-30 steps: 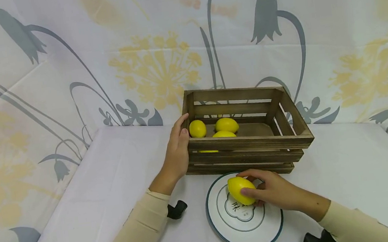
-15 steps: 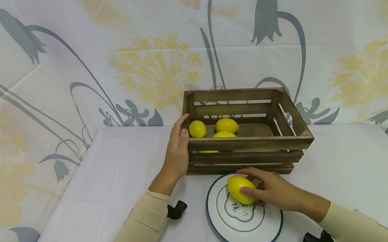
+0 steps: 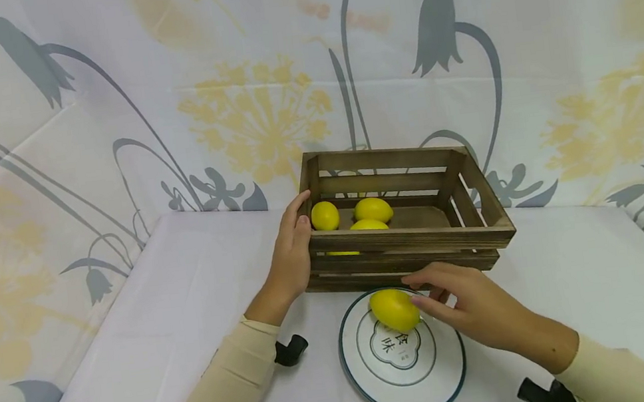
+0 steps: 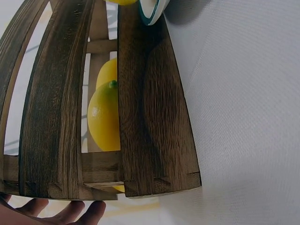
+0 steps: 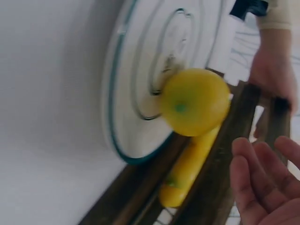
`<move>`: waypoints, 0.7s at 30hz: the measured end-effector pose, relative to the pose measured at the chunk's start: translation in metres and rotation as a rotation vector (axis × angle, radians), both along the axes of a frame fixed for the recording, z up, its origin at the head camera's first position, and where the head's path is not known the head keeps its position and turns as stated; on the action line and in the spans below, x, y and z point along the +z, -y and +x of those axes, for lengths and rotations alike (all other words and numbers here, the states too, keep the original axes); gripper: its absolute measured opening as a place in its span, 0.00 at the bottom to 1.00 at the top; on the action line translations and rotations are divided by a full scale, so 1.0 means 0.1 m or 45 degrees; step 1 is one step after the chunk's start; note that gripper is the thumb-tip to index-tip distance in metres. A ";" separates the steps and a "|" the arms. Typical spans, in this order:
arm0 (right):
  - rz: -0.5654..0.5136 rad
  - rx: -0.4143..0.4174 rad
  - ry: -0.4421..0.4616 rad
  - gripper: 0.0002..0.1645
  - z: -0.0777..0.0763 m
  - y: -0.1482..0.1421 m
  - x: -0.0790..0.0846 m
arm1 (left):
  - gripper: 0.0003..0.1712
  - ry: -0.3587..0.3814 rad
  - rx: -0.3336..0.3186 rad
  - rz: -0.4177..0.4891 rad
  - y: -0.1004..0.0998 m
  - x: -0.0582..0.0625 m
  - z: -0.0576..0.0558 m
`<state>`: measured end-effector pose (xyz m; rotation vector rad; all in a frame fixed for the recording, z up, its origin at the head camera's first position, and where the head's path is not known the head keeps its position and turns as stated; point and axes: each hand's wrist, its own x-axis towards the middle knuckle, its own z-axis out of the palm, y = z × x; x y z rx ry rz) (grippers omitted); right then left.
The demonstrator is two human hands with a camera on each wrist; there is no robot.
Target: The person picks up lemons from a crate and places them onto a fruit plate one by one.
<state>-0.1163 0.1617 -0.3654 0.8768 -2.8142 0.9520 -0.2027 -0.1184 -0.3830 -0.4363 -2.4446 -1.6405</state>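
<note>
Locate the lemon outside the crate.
In the head view, right of centre, the lemon lies on the far half of the plate, in front of the crate and just left of the right hand.

I note a white fabric backdrop printed with grey and yellow flowers [image 3: 269, 13] closing off the far, left and right sides. Large grey bell-shaped blooms [image 3: 437, 29] hang on curved grey stems [image 3: 497, 72], one far left, one right of centre. Yellow starburst flower heads [image 3: 258, 125] recur across the fabric. Creases [image 3: 22, 145] mark it, diagonal at left, horizontal at the far face. Below lies a flat surface under finely textured white cloth [image 3: 187, 278]. Light: soft, fairly even.
</note>
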 end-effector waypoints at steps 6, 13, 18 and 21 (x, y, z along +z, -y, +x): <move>-0.115 0.150 -0.276 0.17 0.02 0.05 0.26 | 0.29 -0.001 -0.002 0.007 -0.01 0.00 0.00; -0.140 0.237 -0.440 0.21 -0.07 0.10 0.57 | 0.29 -0.003 -0.027 0.039 0.00 0.01 0.00; -0.132 0.227 -0.511 0.21 -0.18 0.12 0.77 | 0.29 0.001 -0.029 0.038 0.00 0.01 0.00; -0.118 0.220 -0.540 0.21 -0.25 0.14 0.87 | 0.29 0.005 -0.018 0.031 0.00 0.02 0.00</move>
